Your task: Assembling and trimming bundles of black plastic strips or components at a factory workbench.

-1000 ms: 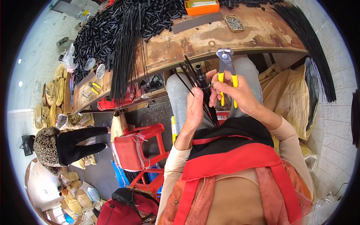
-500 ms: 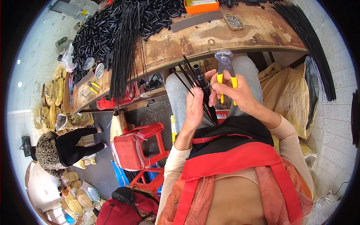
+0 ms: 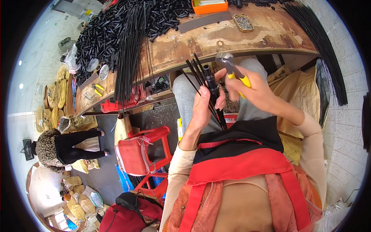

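My left hand (image 3: 201,107) is closed around a black tubular part (image 3: 211,80) with a ringed top, together with several thin black rods (image 3: 194,69) that fan out toward the table edge. In my right hand (image 3: 253,89) are end-cutting pliers (image 3: 232,69) with yellow handles, gripped by those handles. Their metal head points away from me, above the right knee and slightly smeared by motion. The right hand is just right of the black part, with a gap between the pliers and that part. Both hands are over my lap, in front of the table's near edge.
The wooden table (image 3: 201,44) bears a heap of black tubes (image 3: 100,42), a bundle of black rods (image 3: 129,54) and a small tin of metal bits (image 3: 243,23). An orange box (image 3: 210,7) stands behind. A red stool (image 3: 133,156) is left; another person (image 3: 52,149) bends over farther left.
My right hand has swung the pliers from upright to tilted, turning its back upward and moving slightly away from the black part. The left hand keeps its hold.
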Demonstrator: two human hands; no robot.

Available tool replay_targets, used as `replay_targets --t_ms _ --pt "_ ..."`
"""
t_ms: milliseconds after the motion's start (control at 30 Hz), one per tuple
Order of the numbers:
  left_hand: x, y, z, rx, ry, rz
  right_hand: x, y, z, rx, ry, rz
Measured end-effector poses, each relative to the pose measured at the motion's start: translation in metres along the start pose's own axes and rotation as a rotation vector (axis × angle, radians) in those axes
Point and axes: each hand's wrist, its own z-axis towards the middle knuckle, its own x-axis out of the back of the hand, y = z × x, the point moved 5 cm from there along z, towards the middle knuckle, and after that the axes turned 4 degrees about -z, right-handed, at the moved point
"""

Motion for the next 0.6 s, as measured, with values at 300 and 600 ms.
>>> replay_targets --t_ms 300,600 --pt "-0.005 -0.007 0.000 0.037 -0.027 0.036 0.017 -0.024 -0.038 -0.576 -0.510 -0.464" --pt "-0.005 -0.010 -0.006 -0.001 -0.029 -0.050 0.022 -0.030 -0.029 -0.603 -0.644 -0.329"
